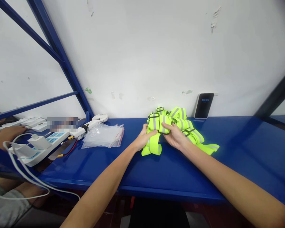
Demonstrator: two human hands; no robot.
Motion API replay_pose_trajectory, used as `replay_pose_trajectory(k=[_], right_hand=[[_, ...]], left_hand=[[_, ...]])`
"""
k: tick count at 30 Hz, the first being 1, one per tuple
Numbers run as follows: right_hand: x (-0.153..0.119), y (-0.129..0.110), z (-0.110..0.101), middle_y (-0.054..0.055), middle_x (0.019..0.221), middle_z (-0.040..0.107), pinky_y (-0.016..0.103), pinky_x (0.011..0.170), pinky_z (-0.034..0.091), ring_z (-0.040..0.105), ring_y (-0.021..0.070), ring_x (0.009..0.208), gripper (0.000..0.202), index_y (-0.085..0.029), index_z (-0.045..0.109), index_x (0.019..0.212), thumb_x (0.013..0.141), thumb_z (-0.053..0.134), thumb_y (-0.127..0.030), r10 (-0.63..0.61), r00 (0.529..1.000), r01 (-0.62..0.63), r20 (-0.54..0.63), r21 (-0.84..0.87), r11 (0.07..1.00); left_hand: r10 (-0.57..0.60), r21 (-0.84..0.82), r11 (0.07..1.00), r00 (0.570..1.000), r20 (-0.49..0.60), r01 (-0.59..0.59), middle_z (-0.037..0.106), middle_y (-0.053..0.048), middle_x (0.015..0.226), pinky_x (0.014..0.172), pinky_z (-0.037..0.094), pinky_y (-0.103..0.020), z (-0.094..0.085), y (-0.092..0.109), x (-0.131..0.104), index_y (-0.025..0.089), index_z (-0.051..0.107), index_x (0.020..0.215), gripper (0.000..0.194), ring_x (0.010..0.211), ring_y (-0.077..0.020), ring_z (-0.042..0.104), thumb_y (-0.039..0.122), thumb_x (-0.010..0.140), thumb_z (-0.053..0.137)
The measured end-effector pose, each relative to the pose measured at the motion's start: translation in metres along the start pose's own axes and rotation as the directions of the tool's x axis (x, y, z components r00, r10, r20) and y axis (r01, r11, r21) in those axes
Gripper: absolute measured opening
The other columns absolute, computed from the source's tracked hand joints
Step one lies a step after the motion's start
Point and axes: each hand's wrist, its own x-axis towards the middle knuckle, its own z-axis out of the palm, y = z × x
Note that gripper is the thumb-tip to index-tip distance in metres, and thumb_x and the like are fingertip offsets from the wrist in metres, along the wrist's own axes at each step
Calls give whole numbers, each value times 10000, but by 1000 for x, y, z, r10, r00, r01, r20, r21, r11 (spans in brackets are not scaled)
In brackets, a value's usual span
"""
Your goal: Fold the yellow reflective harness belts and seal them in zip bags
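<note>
A fluorescent yellow reflective strap (154, 123) with grey stripes and black buckles is held between my two hands, partly folded. My left hand (142, 138) grips its left side, thumb on top, and a loose loop hangs below the fingers. Around the right side of the folded part my right hand (174, 134) is closed, thumb over the front. More of the same yellow strapping (190, 126) lies in a heap behind and to the right of my right hand. Whether the heap joins the held part cannot be made out.
Clear zip bags (104, 135) lie left on the blue table (137, 177), near a small white fan (100, 118). A power strip (46, 147) with plugs and cables sits further left, beside another person's arm (8, 136). A phone (203, 106) leans against the wall.
</note>
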Motion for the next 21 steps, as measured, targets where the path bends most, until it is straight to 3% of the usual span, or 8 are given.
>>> replay_pose_trajectory(k=[4, 7, 9, 12, 17, 21], right_hand=[[0, -1, 2, 58, 1024, 725, 400, 824, 592, 651, 283, 1078, 339, -227, 619, 954, 666, 796, -195, -36, 999, 36, -4, 10, 999], [-1, -1, 2, 46, 964, 724, 329, 622, 582, 679, 265, 961, 322, -225, 604, 900, 655, 812, -217, -33, 999, 33, 6, 15, 999], [-2, -1, 1, 25, 880, 714, 274, 465, 501, 683, 234, 816, 326, -226, 589, 883, 652, 819, -239, -16, 1000, 16, 24, 10, 1000], [-3, 0, 0, -15, 778, 673, 234, 392, 395, 629, 173, 639, 361, -232, 573, 889, 639, 833, -247, -7, 999, 7, 48, 1, 1000], [-3, 6, -1, -7, 896, 681, 262, 506, 460, 632, 172, 708, 439, -267, 585, 1026, 655, 821, -269, -103, 992, 112, 73, -132, 985], [-2, 10, -6, 28, 1107, 664, 344, 839, 512, 622, 223, 998, 422, -268, 593, 1132, 742, 752, -299, -281, 943, 332, 177, -451, 828]], left_hand=[[-71, -18, 997, 997, 1, 71, 622, 14, 759, 568, 578, -355, 1, -3, 2, 217, 428, 1084, 473, 578, -169, 646, 307, 730, 729], [-89, -28, 996, 996, 30, 90, 660, -19, 730, 548, 570, -343, 1, -3, 1, 184, 475, 1114, 440, 569, -187, 657, 310, 751, 690], [-126, -1, 992, 988, 86, 127, 697, -68, 757, 547, 562, -326, 2, -1, 0, 138, 530, 1083, 394, 564, -190, 664, 332, 770, 670], [-187, 36, 982, 969, 159, 184, 728, -131, 805, 555, 557, -311, 0, 3, -2, 83, 599, 1009, 338, 569, -190, 671, 328, 782, 650], [-181, -55, 979, 966, 183, 194, 728, -148, 926, 594, 561, -331, 1, 3, -2, 101, 572, 1045, 323, 647, -224, 708, 256, 770, 643], [-143, -103, 983, 983, 113, 155, 709, -81, 878, 610, 550, -342, 3, -1, 0, 155, 468, 1189, 546, 644, -220, 702, 201, 703, 715]])
